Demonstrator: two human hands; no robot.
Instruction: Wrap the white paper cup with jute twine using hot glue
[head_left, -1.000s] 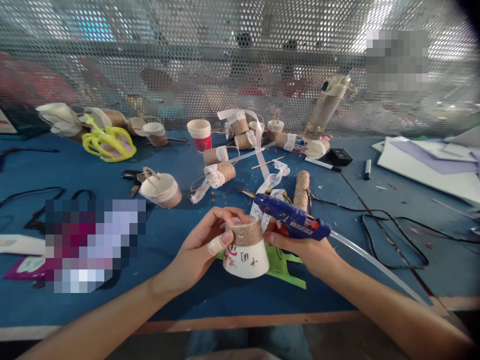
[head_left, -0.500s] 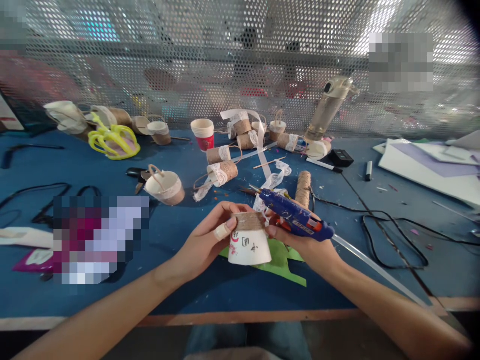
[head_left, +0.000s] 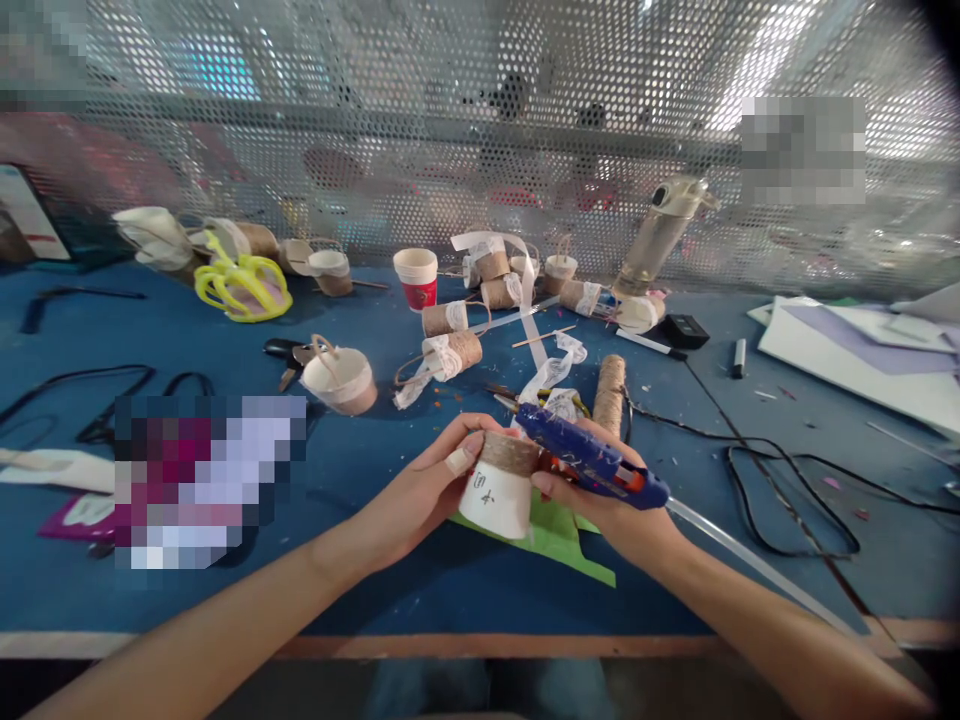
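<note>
A white paper cup (head_left: 496, 500), turned upside down and tilted, has brown twine wound round its upper part. My left hand (head_left: 446, 470) grips it from the left, with a bandage on the thumb. In my right hand (head_left: 600, 490) is a blue hot glue gun (head_left: 581, 445), its nozzle pointing up and left, past the cup. A clear glue stick (head_left: 750, 550) sticks out of the gun's rear. My right thumb is close to the cup's right side; whether it touches is hard to tell. Green paper (head_left: 574, 545) lies beneath. Behind the gun stands a twine roll (head_left: 610, 390).
Several twine-wrapped cups with lace, such as a handled cup (head_left: 341, 380), lie across the blue table (head_left: 337, 600). A red paper cup (head_left: 417, 280), white lace (head_left: 555, 370), a yellow crown-like piece (head_left: 244, 290), a bottle (head_left: 660, 230) and a black cord (head_left: 795, 550) are around. A perforated metal screen (head_left: 420, 130) closes the back.
The cup has turned in my left hand, so its printed characters have shifted left, and it tilts more. The glue gun stays in my right hand. The camera view has shifted slightly.
</note>
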